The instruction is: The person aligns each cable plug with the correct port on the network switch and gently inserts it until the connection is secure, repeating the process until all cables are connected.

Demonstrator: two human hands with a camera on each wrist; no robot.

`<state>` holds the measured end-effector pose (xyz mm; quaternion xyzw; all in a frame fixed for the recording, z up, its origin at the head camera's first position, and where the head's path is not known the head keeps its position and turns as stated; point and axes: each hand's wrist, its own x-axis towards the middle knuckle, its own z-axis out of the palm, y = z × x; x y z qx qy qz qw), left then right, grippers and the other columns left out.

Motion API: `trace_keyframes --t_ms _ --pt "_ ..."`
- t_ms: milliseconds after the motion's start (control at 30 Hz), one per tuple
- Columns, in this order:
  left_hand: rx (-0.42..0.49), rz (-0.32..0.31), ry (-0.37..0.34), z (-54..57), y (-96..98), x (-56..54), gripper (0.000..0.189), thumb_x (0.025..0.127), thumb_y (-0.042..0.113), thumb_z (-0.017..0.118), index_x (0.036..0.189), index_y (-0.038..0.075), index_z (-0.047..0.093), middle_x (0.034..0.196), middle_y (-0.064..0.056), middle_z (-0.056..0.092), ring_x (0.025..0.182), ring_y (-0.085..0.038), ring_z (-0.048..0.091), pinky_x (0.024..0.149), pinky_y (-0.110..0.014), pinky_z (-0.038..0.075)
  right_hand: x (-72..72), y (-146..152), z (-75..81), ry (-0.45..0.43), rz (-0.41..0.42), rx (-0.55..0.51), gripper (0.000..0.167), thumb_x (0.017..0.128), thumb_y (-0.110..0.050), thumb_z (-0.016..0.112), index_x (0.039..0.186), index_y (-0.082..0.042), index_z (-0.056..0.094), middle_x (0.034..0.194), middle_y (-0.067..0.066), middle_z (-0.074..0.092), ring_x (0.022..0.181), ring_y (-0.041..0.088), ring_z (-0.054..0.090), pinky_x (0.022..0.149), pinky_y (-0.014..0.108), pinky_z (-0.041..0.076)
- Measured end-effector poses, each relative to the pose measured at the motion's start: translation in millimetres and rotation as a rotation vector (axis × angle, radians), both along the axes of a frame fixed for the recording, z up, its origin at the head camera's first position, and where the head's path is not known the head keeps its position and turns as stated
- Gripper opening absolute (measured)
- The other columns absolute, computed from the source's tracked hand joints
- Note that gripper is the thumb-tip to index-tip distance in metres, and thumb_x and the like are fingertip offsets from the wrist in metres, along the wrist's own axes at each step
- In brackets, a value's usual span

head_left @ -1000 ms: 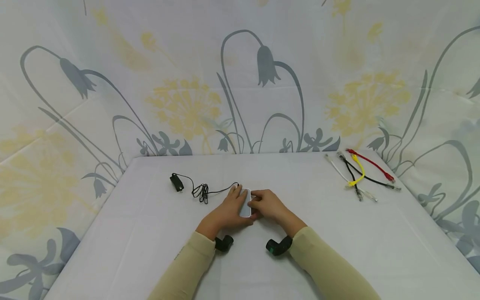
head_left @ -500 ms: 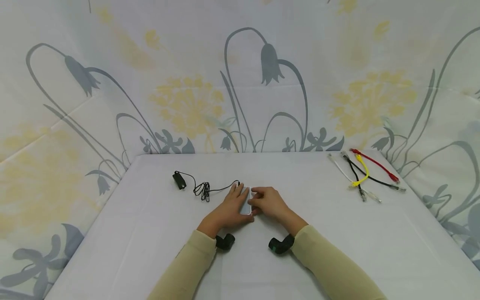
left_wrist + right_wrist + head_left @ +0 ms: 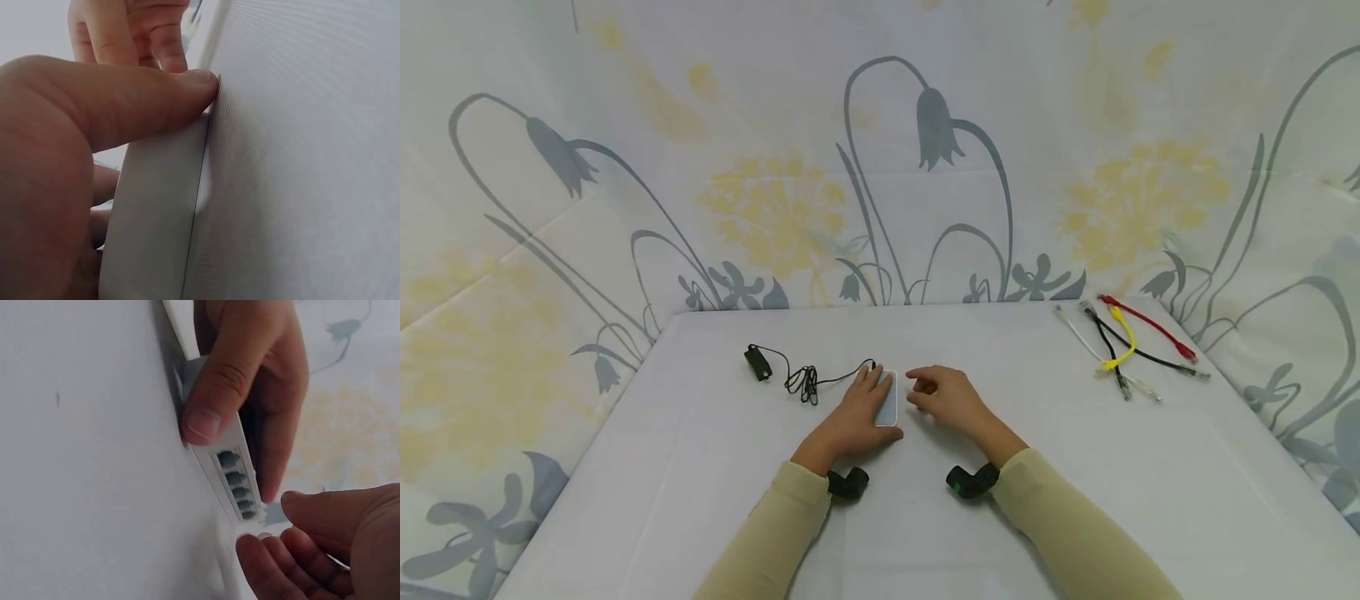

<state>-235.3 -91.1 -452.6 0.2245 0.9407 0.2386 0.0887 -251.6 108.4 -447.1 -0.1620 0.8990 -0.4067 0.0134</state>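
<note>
A small white network switch (image 3: 887, 406) with a grey top lies on the white table. My left hand (image 3: 852, 421) grips it, thumb at its near corner and fingers over its top and far part, hiding much of it. Along its right side, a row of several ports (image 3: 237, 484) faces my right hand (image 3: 951, 402) in the right wrist view; no plug shows in those ports. That hand is a short gap to the right, fingers loosely bent, holding nothing. In the left wrist view the left thumb (image 3: 162, 97) presses on the switch's white side (image 3: 156, 212).
A thin black cord (image 3: 807, 383), bundled midway, runs from the switch's far end to a black power adapter (image 3: 757, 363) at left. Several short network cables lie at the back right: red (image 3: 1150, 326), yellow (image 3: 1126, 337), black and white. A floral cloth (image 3: 880, 167) hangs behind.
My right hand has come off the switch's right side and moved a little to the right. The left hand stays on the switch, which has shifted slightly left in view.
</note>
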Motion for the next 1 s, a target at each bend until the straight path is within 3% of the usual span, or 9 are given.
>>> trace_keyframes --t_ms 167,400,767,1000 --pt "0.021 -0.002 0.016 -1.3 -0.6 -1.3 0.089 0.085 0.042 0.069 0.154 0.009 0.025 0.163 -0.012 0.011 0.152 -0.033 -0.002 0.119 -0.051 0.019 -1.9 10.4 3.6 0.047 0.014 0.022 0.035 0.09 -0.019 0.068 0.124 -0.009 0.066 0.098 0.003 0.068 0.094 0.02 0.066 0.07 0.028 0.051" --pt "0.017 0.005 0.019 0.6 0.4 0.7 0.088 0.085 0.041 0.069 0.154 0.009 0.024 0.163 -0.012 0.012 0.152 -0.033 -0.001 0.119 -0.052 0.018 -3.3 21.1 8.1 0.057 0.047 0.049 0.032 0.091 -0.018 0.066 0.123 -0.009 0.067 0.102 0.004 0.069 0.098 0.02 0.066 0.083 0.034 0.056" --pt "0.028 0.009 0.007 2.7 0.8 2.9 0.088 0.085 0.039 0.069 0.154 0.008 0.024 0.163 -0.012 0.011 0.152 -0.033 -0.001 0.119 -0.052 0.018 -4.8 37.1 13.1 0.009 0.14 0.187 0.033 0.092 -0.02 0.064 0.124 -0.012 0.066 0.115 0.005 0.068 0.108 0.023 0.063 0.094 0.041 0.051" --pt "0.014 0.007 0.012 1.1 1.2 1.7 0.088 0.085 0.041 0.068 0.154 0.008 0.025 0.163 -0.012 0.011 0.152 -0.032 -0.002 0.12 -0.051 0.018 -5.4 52.5 18.2 -0.056 0.138 0.242 0.033 0.089 -0.017 0.064 0.123 -0.016 0.067 0.121 0.003 0.067 0.118 0.025 0.059 0.099 0.045 0.047"
